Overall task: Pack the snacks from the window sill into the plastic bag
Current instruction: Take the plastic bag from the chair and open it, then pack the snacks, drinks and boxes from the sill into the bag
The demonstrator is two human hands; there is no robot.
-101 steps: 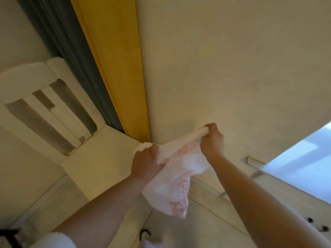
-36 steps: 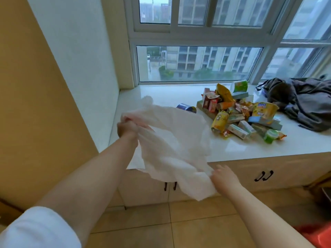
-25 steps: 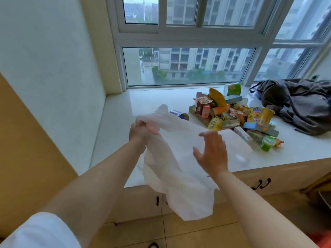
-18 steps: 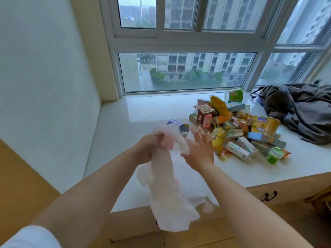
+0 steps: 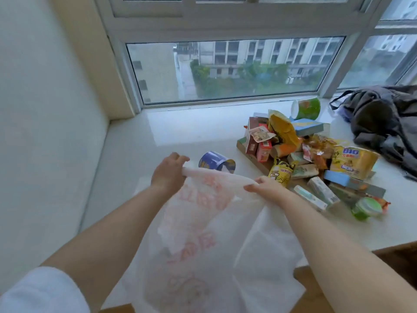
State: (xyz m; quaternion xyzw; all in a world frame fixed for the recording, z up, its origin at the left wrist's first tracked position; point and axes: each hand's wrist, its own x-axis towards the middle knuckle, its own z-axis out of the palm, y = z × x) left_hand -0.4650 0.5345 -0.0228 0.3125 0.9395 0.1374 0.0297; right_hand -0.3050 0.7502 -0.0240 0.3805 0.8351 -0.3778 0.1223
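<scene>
A thin white plastic bag [image 5: 203, 245] with red print hangs over the front edge of the white window sill [image 5: 140, 154]. My left hand [image 5: 168, 175] grips the bag's top edge on the left. My right hand [image 5: 265, 188] pinches the same edge on the right, so the rim is stretched between them. A pile of snacks [image 5: 311, 159] lies on the sill to the right: boxes, yellow packets, a green cup [image 5: 306, 108] and a small green tub [image 5: 366, 208]. A blue can [image 5: 215, 161] lies on its side just beyond the bag.
A dark grey garment or bag [image 5: 388, 123] lies heaped at the sill's far right. The window [image 5: 225, 68] runs along the back, a white wall [image 5: 45, 109] closes the left side. A wooden cabinet edge [image 5: 397, 251] shows below the sill at right.
I have come closer to the sill. My right hand went from flat against the bag to pinching its top edge, and both hands have drawn that edge apart.
</scene>
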